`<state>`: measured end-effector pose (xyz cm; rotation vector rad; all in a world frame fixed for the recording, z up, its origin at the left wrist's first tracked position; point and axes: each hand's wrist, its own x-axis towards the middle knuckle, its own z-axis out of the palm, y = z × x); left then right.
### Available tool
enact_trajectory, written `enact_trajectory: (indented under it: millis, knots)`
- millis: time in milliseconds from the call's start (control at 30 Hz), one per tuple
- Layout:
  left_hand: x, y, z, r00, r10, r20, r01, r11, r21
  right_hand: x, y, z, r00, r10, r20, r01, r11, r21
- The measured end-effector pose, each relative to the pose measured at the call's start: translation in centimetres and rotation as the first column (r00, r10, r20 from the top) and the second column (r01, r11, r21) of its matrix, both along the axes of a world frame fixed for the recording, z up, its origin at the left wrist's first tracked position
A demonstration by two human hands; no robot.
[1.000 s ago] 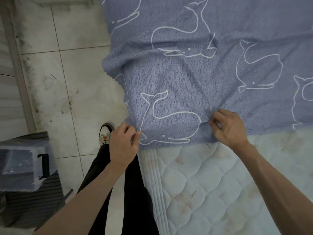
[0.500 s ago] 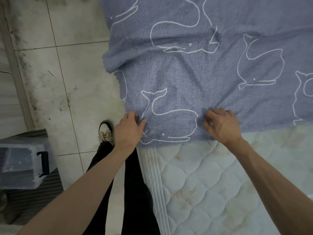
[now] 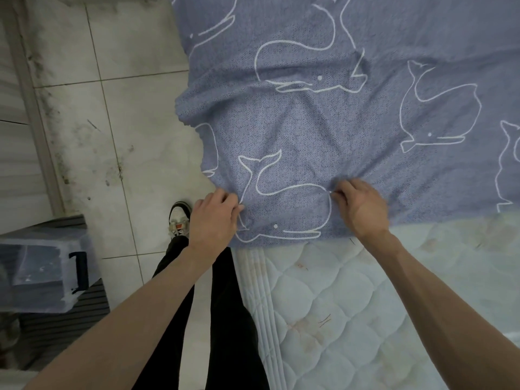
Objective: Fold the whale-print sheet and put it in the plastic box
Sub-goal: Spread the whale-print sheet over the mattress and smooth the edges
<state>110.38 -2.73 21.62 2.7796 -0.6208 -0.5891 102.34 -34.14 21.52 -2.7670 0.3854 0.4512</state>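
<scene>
Blue whale-print sheet [image 3: 351, 114], white outlines, wrinkled, spread over mattress [image 3: 351, 305]; left hand [image 3: 212, 222] and right hand [image 3: 361, 205] both pinch its near edge.

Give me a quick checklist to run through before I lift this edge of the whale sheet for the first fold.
1. Left hand has a grip on the near corner of the whale-print sheet: ok, fingers pinch the cloth.
2. Right hand has a grip on the near edge: ok, fingers curl into the fabric.
3. Sheet lies flat: not ok, creases fan out between the hands and the left side hangs off the mattress.
4. Nothing rests on the sheet: ok in the part seen.
5. Plastic box within reach: ok, on the floor at the left.
6. Box open and empty: cannot tell.
</scene>
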Motion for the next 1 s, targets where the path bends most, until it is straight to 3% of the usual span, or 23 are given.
enact_trajectory:
  millis: [267,367,533,700,900,1000]
  knots:
    - [0.9,-0.2,0.8,0.969,-0.217,0.119,0.214,0.976,0.044,-1.1,0.0,0.6,0.965,0.163,0.204,-0.157,0.987,-0.045]
    - [0.8,0.2,1.0,0.973,-0.180,0.142,0.175,0.983,0.045,-2.2,-0.7,0.6,0.933,0.234,0.273,-0.215,0.972,-0.101]
    - [0.3,0.2,1.2,0.978,-0.191,0.086,0.174,0.969,0.178,-3.5,-1.1,0.3,0.915,0.333,0.226,-0.308,0.941,-0.141]
    - [-0.4,-0.5,2.2,0.963,-0.249,0.101,0.237,0.965,0.114,-3.9,-0.6,0.3,0.929,0.320,0.186,-0.293,0.943,-0.156]
    - [-1.7,-1.3,2.7,0.904,-0.338,-0.264,0.413,0.852,0.323,-4.6,-0.7,0.5,0.932,0.335,0.139,-0.315,0.938,-0.144]
    - [-2.3,-2.0,2.0,0.846,-0.341,-0.411,0.489,0.803,0.340,-5.1,-0.7,0.1,0.931,0.346,0.115,-0.329,0.934,-0.139]
